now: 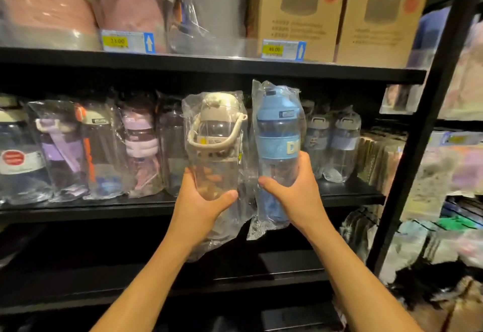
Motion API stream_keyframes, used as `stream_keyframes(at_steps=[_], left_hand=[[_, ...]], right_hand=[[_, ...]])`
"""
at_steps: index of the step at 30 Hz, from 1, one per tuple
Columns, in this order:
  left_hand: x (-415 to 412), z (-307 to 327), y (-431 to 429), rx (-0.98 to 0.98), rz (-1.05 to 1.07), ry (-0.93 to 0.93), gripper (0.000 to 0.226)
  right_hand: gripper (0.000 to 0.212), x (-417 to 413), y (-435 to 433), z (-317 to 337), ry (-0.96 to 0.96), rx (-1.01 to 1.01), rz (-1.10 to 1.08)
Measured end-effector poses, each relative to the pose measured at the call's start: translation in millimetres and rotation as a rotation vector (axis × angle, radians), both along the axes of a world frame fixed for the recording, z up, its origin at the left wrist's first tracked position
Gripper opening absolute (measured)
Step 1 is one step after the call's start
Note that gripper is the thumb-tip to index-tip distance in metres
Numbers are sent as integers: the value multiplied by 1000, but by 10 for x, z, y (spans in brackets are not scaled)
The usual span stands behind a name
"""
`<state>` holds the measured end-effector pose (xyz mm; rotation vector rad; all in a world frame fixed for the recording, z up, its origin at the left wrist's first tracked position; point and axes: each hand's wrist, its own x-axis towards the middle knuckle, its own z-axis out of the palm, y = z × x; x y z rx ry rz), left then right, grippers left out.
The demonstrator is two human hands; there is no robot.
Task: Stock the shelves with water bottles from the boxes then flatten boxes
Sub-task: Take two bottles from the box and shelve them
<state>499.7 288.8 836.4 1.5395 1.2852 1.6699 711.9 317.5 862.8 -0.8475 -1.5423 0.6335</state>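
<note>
My left hand (201, 201) grips a clear water bottle with a beige lid and carry strap (215, 135), wrapped in a plastic bag. My right hand (295, 190) grips a blue-lidded bottle with a blue band (278, 133), also bagged. Both bottles are upright, side by side, held in front of the middle shelf (104, 207). That black shelf holds a row of bagged bottles with purple, pink and orange parts (104, 148) at the left, and two smaller grey-lidded bottles (332, 143) at the right.
The upper shelf (209, 66) carries pink bagged goods, brown cartons (298, 10) and yellow price tags (117, 41). A black upright post (428, 127) bounds the shelving at the right, with more packaged goods beyond it. Lower shelves are dark.
</note>
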Motion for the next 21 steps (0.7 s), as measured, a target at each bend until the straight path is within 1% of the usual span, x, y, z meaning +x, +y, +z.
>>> stream_keyframes(at_steps=[3, 7, 9, 10, 11, 13, 14, 15, 18, 21], left_hand=[[250, 50, 160, 10, 26, -12, 73], [523, 98, 345, 10, 103, 3, 115], [657, 123, 431, 10, 103, 27, 125], [695, 136, 457, 20, 105, 47, 125], [752, 136, 514, 21, 113, 63, 120], [863, 122, 620, 16, 138, 98, 90], [919, 129, 652, 11, 150, 132, 78], [960, 116, 712, 12, 166, 148, 73], [1061, 50, 860, 38, 207, 142, 70], [1121, -38, 955, 19, 230, 92, 77]], right_hand=[[60, 242, 142, 55, -11, 13, -8], [62, 514, 331, 65, -5, -3, -14], [64, 638, 455, 43, 0, -15, -22], [64, 654, 512, 26, 2, -27, -28], [64, 686, 577, 12, 5, -35, -38], [64, 733, 700, -2, 10, -53, -47], [64, 743, 757, -6, 16, -62, -47], [63, 746, 809, -17, 20, -69, -48], [64, 735, 961, -105, 26, -72, -56], [66, 727, 1084, -212, 27, -76, -53]])
